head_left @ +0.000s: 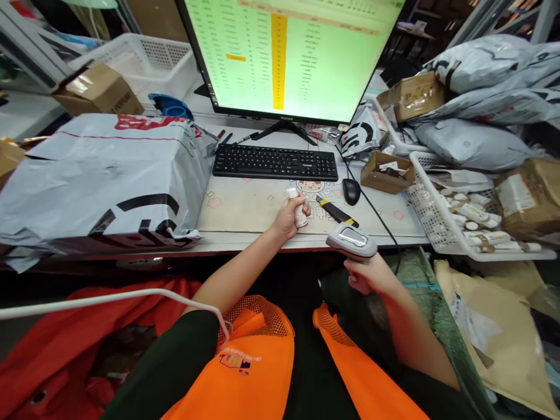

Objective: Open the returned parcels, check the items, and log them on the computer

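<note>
My left hand (289, 218) is closed around a small white bottle (301, 217) with a white cap and fine print on its side. It is held just above the front of the desk mat (245, 204). In my right hand (365, 274) is a grey barcode scanner (352, 240), gripped by its handle, at the desk's front edge. The scanner's head points up and left, towards the bottle. Between the two hands and a little farther back lies a black and yellow utility knife (336, 211).
Behind are a keyboard (275, 162), a mouse (351, 191) and a monitor (289, 52) showing a spreadsheet. A large grey plastic parcel (109, 175) fills the left side. To the right stand a small open cardboard box (388, 172) and a white basket (437, 216) of small tubes and bottles.
</note>
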`<action>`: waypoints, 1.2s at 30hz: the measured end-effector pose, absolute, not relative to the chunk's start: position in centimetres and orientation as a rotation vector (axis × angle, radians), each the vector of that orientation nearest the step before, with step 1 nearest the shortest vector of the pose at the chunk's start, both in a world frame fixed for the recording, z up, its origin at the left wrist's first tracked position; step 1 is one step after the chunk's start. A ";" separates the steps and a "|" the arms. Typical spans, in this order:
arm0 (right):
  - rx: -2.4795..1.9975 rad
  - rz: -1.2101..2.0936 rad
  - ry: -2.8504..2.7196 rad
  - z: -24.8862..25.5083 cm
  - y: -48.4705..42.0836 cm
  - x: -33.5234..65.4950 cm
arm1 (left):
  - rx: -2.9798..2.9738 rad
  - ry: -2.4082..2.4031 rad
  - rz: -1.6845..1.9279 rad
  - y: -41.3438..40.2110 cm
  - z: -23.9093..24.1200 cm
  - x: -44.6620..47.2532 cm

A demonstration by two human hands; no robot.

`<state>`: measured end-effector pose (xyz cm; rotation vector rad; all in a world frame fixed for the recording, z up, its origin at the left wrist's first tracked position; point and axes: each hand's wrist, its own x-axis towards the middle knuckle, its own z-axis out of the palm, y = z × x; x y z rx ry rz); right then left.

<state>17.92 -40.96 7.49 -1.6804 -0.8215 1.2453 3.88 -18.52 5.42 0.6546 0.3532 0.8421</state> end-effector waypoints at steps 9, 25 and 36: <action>-1.899 0.924 -0.788 8.6 -39.5 21.5 | 0.618 0.478 0.800 -18.4 6.6 3.5; -1.901 0.416 -1.121 8.3 -38.9 23.6 | 1.292 0.333 0.311 -23.7 6.6 9.4; -2.316 -0.528 -0.378 15.0 -41.2 37.5 | 1.613 0.855 0.779 -8.8 7.6 2.2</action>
